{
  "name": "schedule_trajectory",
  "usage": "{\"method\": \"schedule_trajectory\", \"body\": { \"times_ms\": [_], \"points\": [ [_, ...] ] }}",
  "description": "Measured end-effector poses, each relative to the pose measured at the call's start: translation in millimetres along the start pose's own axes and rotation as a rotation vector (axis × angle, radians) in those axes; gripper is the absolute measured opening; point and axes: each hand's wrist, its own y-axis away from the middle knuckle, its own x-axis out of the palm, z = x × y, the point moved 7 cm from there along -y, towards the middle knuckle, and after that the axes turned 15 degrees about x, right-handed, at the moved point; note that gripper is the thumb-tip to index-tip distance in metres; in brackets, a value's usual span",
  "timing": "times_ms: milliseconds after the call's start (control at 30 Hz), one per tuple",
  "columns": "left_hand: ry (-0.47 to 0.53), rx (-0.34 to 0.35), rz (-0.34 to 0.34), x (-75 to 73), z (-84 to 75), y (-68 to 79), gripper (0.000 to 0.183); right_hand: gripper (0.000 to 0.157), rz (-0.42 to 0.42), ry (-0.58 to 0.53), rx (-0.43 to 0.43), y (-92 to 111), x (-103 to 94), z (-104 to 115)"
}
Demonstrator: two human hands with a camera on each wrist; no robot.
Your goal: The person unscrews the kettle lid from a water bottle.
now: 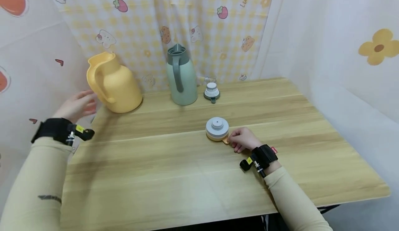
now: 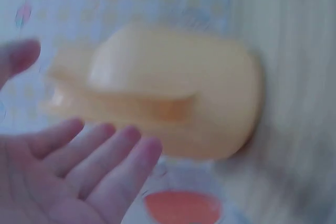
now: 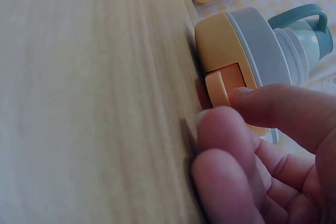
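Observation:
In the head view, a yellow thermos jug [image 1: 120, 85] without a lid stands at the back left, its handle turned toward my left hand [image 1: 78, 106]. That hand is spread beside the handle; the left wrist view, blurred, shows the fingers [image 2: 110, 166] extended with nothing in the palm. A yellow and grey jug lid [image 1: 217, 129] lies upside down on the table, its stopper facing up. My right hand [image 1: 244, 139] pinches the lid's small orange tab [image 3: 218, 90] between thumb and curled index finger, close over the tabletop.
A green thermos jug [image 1: 183, 77], also open at the top, stands at the back middle. Beside it lies its upturned grey and green lid [image 1: 212, 91]. The wooden table [image 1: 156, 182] backs onto a patterned curtain [image 1: 140, 26].

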Motion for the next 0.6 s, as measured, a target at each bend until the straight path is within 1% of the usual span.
{"method": "schedule_trajectory", "body": {
  "times_ms": [67,100,200,333,400,500,567,600],
  "points": [
    [-0.028,0.024,0.012,17.7,-2.4,7.7,0.082,0.015,0.006,-0.007,-0.003,-1,-1.9,1],
    [-0.055,0.034,0.032,28.7,-5.0,11.9,0.080,0.015,0.007,-0.006,-0.002,-2,-1.8,1],
    [-0.190,0.083,0.164,81.9,-24.5,7.7,0.078,0.014,-0.011,-0.002,0.005,-1,-11.1,-2],
    [-0.307,0.162,0.376,160.2,-62.7,-0.5,0.071,0.012,-0.022,-0.007,-0.001,-2,-14.0,0],
    [-0.405,0.229,0.474,197.3,-81.0,-3.8,0.068,0.011,-0.007,-0.013,-0.015,-2,-11.5,2],
    [-0.546,0.301,0.576,248.2,-102.2,-10.3,0.071,0.010,0.024,-0.018,-0.043,-2,-6.0,3],
    [-0.626,0.352,0.625,279.7,-112.4,-17.7,0.075,0.009,0.032,-0.028,-0.048,-1,-3.1,1],
    [-0.657,0.365,0.649,294.3,-115.5,-21.8,0.077,0.009,0.037,-0.031,-0.044,0,-1.4,0]
  ]
}}
